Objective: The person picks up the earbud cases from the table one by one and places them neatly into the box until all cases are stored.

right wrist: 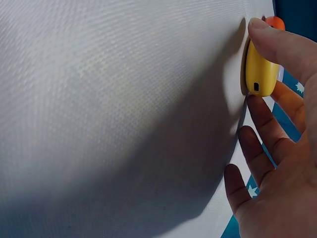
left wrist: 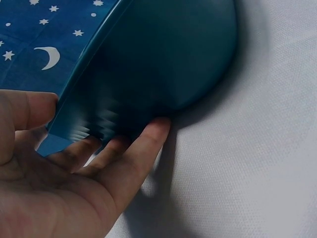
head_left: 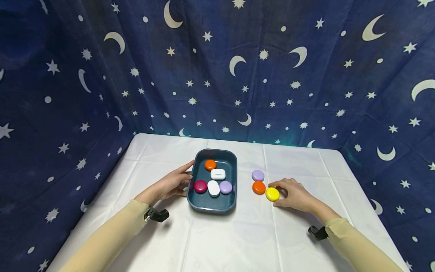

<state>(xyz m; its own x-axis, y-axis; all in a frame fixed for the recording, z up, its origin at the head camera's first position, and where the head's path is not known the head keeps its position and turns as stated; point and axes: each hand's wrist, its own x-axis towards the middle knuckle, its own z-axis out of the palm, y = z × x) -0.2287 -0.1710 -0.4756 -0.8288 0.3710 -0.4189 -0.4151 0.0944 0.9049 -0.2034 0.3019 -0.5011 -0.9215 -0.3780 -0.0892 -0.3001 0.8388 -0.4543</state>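
My left hand [head_left: 171,184] rests its fingers, fairly straight, against the left wall of a dark teal tray [head_left: 212,209]. In the left wrist view the fingertips [left wrist: 157,126] touch the tray's outer side low down by the cloth. Inside the tray lie an orange case [head_left: 210,164], a white oblong case [head_left: 218,174], a crimson case [head_left: 200,186], a white oval case [head_left: 213,188] and a lilac case [head_left: 225,187]. My right hand [head_left: 293,194] pinches a round yellow earbud case [head_left: 272,194] between thumb and fingers; its side shows a small dark port.
Beside the yellow case, right of the tray, lie an orange round case [head_left: 259,187] and a lilac round case [head_left: 258,175]. A white cloth [head_left: 231,241] covers the table. Dark blue fabric [head_left: 217,75] with moons and stars hangs behind and at both sides.
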